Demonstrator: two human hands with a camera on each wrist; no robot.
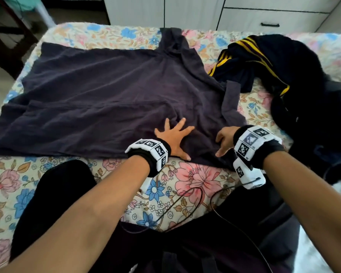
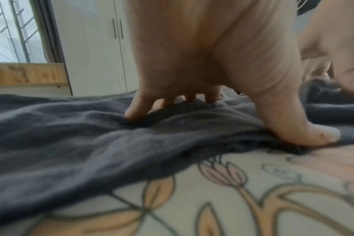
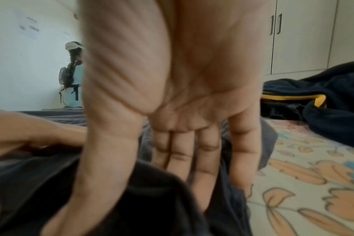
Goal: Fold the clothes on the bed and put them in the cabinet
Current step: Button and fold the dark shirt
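A dark purple T-shirt [image 1: 106,91] lies spread across the floral bed cover [image 1: 195,184], its neck toward the far edge. My left hand [image 1: 173,134] presses on the shirt's near hem with fingers spread. In the left wrist view the fingertips [image 2: 135,111] dig into a bunched ridge of the cloth [image 2: 71,135]. My right hand [image 1: 223,140] sits just right of it at the shirt's near right corner. The right wrist view shows its palm [image 3: 182,111] with straight fingers lying on the dark cloth [image 3: 30,183], a fold covering some fingertips.
A dark heap of clothes with yellow stripes [image 1: 264,60] [image 3: 313,99] lies on the bed's right side, with more dark garments [image 1: 303,115] below it. White cabinet doors [image 1: 185,10] and a drawer with a black handle [image 1: 270,25] stand beyond the bed. Thin cables [image 1: 185,203] trail over the near cover.
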